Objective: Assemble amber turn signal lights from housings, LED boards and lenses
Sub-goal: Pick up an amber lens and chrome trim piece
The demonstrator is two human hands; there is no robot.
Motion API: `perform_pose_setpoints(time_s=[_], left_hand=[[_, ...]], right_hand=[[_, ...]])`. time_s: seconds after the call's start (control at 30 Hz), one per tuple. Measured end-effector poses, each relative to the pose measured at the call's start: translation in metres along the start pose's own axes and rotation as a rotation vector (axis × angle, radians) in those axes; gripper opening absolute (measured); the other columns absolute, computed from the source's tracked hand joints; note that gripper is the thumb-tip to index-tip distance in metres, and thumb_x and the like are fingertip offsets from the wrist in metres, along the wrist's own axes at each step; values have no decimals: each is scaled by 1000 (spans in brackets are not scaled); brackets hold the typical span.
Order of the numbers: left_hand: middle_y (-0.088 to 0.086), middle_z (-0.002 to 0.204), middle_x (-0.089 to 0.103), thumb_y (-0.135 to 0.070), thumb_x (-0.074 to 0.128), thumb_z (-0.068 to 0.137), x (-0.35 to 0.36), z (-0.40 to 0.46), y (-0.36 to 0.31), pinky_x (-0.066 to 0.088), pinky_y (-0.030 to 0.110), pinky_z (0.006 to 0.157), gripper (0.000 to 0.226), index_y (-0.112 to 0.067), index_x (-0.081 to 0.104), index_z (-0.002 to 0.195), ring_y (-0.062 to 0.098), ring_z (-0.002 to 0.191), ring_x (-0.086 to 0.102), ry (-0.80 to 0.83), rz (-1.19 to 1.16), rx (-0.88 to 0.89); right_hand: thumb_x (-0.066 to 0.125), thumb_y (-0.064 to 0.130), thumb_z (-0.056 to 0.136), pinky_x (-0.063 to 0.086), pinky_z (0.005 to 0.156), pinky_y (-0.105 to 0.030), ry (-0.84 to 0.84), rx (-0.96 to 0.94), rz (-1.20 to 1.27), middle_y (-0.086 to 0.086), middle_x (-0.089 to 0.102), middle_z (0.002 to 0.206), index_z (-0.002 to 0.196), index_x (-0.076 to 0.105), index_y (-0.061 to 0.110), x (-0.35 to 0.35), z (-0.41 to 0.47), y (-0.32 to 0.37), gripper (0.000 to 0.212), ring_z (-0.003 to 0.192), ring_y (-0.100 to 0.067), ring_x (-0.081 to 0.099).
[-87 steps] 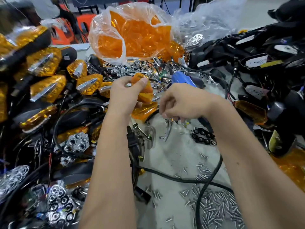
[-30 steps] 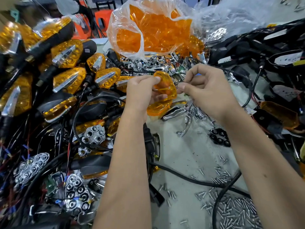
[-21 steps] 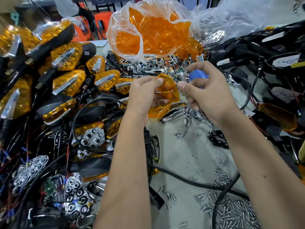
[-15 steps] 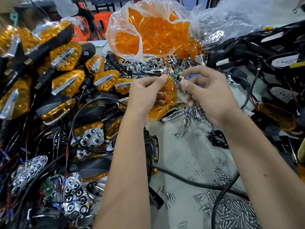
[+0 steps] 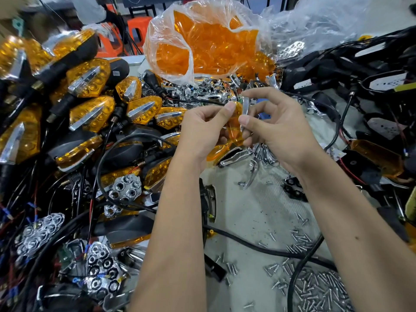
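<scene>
- the left hand [image 5: 202,129] grips an amber lens [image 5: 235,129], thumb tip on its upper edge and fingers curled behind it, held up above the counter [image 5: 252,212].
- the right hand [image 5: 274,124] pinches a small chrome trim piece [image 5: 245,106] between thumb and forefinger, its grip closed on the piece, which sits against the face of the lens.
- both hands meet at the middle of the view, just in front of a clear plastic bag [image 5: 202,41] filled with more amber lenses.
- a heap of loose chrome parts [image 5: 202,91] lies between the bag and the hands.
- finished amber turn signals [image 5: 90,113] with black stems are piled to the left, with chrome reflector plates [image 5: 125,190] nearer the person.
- black housings [image 5: 371,70] with wires fill the right side.
- loose screws [image 5: 315,287] are scattered on the counter at lower right, and a black cable [image 5: 247,242] crosses it under the forearms.
</scene>
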State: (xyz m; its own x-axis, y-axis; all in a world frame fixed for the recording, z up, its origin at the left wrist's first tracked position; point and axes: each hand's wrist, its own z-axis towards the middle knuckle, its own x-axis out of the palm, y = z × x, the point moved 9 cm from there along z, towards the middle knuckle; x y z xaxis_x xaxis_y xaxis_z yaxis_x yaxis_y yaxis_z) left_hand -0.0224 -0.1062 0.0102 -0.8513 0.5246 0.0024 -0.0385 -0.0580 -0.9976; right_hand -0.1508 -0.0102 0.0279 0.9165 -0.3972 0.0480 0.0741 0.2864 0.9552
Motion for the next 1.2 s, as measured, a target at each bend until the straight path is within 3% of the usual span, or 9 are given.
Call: perform_pose_setpoints(time_s=[0.13,0.23,0.33,0.43,0.53,0.77,0.93,1.03,1.2], left_hand=[[1,69,70,-34,70,98,6,-1,-2,47,21,49,20,-24,82,85,10,58,59,56,28,29],[5,74,70,-35,67,100,12,-2,-3,46,22,49,24,-25,83,86,13,60,57,110,10,40],[3,79,74,-36,73,93,17,-4,-6,47,21,54,16,-22,82,92,14,69,62,175,17,64],[7,100,80,-19,84,82,22,-7,-8,60,27,75,30,-17,77,111,23,91,75,287,-55,72],[8,114,77,-11,89,72,25,-9,-13,59,43,97,50,-25,73,118,33,112,70,315,19,143],[6,100,80,-8,89,76,18,-6,-15,61,37,86,38,-18,77,110,19,93,74,264,121,187],[12,104,77,-13,84,77,17,-7,-15,53,55,96,32,-19,77,107,32,98,71,262,175,200],[18,101,75,-13,85,80,17,-6,-16,51,61,94,26,-11,78,105,37,91,66,240,155,210],[13,85,68,-15,86,77,18,-5,-14,55,47,82,18,-11,75,91,21,83,62,269,210,214]], right_hand=[[85,12,84,51,55,-29,0,-13,-130,-10,54,97,120,72,29,-5,0,1,42,67,-25,56],[87,16,81,54,57,-30,26,20,-100,-12,65,110,115,71,35,-5,-1,-1,42,74,-26,58],[86,10,79,47,51,-26,41,21,-53,-9,68,99,113,68,28,-4,-1,-2,42,70,-23,58],[85,9,81,48,52,-26,17,30,-24,-5,64,87,118,67,27,-7,0,-4,45,67,-18,59],[82,4,83,51,55,-27,13,57,27,-3,65,84,125,68,33,-10,0,-6,53,67,-20,59],[77,12,81,54,61,-26,114,190,242,-8,62,91,122,70,18,-2,-4,-11,42,70,-16,60],[72,10,93,51,57,-27,49,153,35,-3,63,79,117,71,12,-7,-3,-7,24,65,-13,57],[73,6,92,56,58,-29,53,136,-7,-9,66,85,111,72,11,-8,-3,-1,20,65,-17,60],[72,3,93,62,63,-30,86,178,-83,-23,73,92,108,71,0,-6,-5,-3,15,71,-22,68]])
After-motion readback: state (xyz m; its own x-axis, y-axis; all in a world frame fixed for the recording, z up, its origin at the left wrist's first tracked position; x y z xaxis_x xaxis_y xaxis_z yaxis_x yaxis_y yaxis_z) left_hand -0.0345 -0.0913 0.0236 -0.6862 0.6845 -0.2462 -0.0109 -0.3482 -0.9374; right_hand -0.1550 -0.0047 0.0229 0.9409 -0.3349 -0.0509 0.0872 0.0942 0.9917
